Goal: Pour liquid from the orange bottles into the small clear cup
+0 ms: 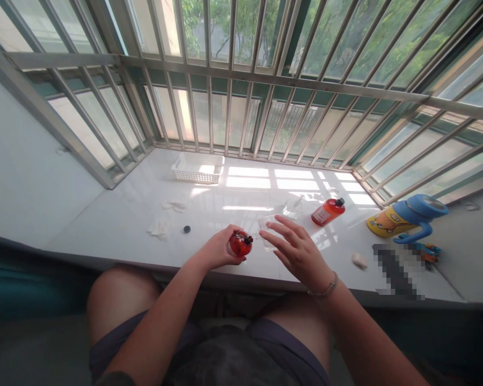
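On the white window ledge (104,228), farthest to the left of the left hand, a crumpled white piece (158,229) lies flat, with a thin pale piece (174,206) just beyond it. Next, a small black cap (187,229) rests on the surface near the left hand, on its left side. A white perforated basket (198,169) stands beyond the left hand, close to the barred window (241,102). The left hand (220,247) is closed around a red bottle (240,244); the bottle's dark neck is tilted toward the right hand. Between the two hands, a clear container (267,245) is partly covered by the fingers of the right hand; contact cannot be determined. The right hand (300,252) is open, fingers extended and slightly spread. A clear plastic piece (293,206) is located just beyond the right hand. To its right, a second red bottle (328,212) with a black cap lies tilted on the ledge. Farther right of the right hand are a small beige object (359,261), a pixelated area, and a blue-and-yellow flask (402,215) with a handle.
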The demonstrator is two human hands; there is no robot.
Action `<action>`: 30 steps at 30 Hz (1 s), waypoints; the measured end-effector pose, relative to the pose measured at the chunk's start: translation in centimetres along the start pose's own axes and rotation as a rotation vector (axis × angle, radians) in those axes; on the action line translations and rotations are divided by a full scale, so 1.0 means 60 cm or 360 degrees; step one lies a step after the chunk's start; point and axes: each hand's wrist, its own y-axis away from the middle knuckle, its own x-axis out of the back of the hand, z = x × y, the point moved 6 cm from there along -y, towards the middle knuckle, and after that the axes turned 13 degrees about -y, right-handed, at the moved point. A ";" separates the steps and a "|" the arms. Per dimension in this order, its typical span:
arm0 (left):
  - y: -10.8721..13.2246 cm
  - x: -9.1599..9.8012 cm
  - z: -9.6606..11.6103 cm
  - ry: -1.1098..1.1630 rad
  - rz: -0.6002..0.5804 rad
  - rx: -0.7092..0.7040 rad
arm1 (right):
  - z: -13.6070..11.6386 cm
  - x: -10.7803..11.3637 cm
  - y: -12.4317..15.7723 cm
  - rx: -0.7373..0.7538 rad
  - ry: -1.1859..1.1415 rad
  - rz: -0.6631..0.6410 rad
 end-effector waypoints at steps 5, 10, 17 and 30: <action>0.001 0.001 0.000 0.0007 -0.0008 0.0006 | -0.001 0.001 -0.002 0.0001 0.0011 -0.0009; 0.002 0.002 -0.001 0.0020 0.0003 0.0004 | 0.000 0.003 -0.003 0.0020 0.0005 -0.0030; 0.003 0.003 0.001 0.0011 0.0010 -0.0003 | 0.002 0.000 -0.004 0.0035 0.0021 -0.0052; 0.004 0.004 -0.001 0.0024 0.0010 0.0013 | 0.001 -0.002 -0.011 0.0072 0.0052 -0.0100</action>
